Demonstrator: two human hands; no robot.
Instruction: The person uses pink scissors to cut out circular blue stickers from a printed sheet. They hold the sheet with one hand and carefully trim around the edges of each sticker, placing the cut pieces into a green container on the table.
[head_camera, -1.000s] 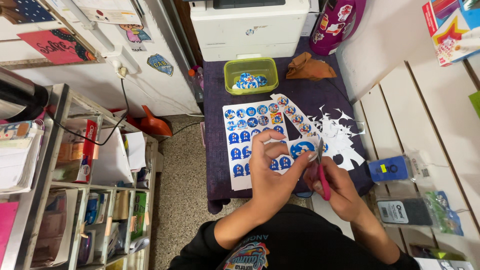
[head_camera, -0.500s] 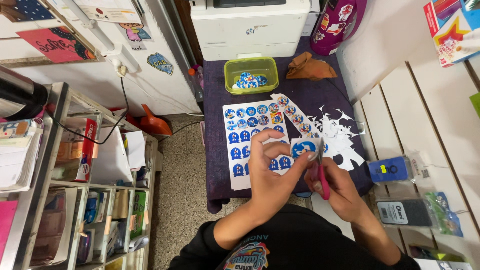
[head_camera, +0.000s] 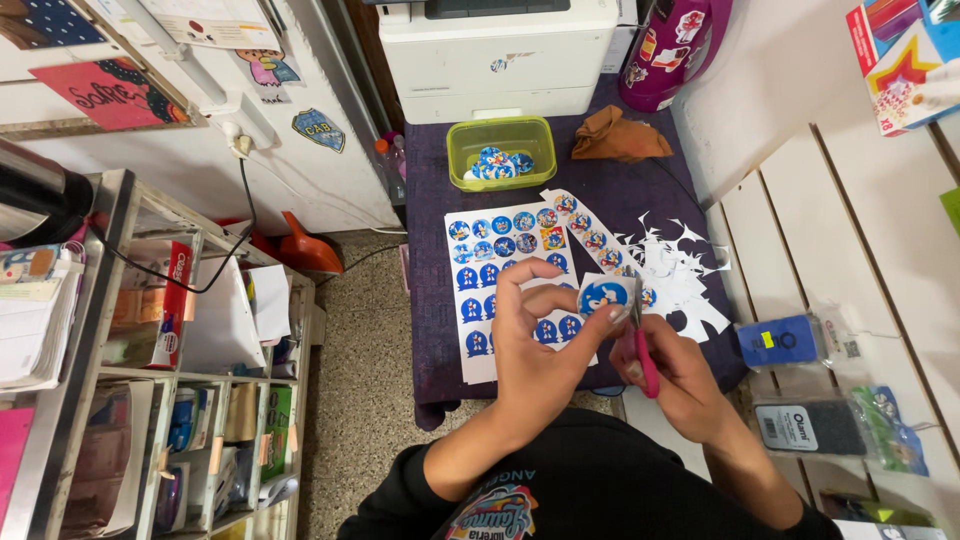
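Sticker cutout (head_camera: 603, 296), a blue round print, sits pinched in our left hand (head_camera: 540, 345) above the desk's near edge. Our right hand (head_camera: 672, 378) grips pink scissors (head_camera: 643, 358) just beside it. On the purple desk (head_camera: 440, 330), a sticker sheet (head_camera: 500, 270) lies mid-surface, white paper scraps (head_camera: 680, 270) toward the right edge, a green tub (head_camera: 500, 150) near the far edge, before a white printer (head_camera: 497, 55).
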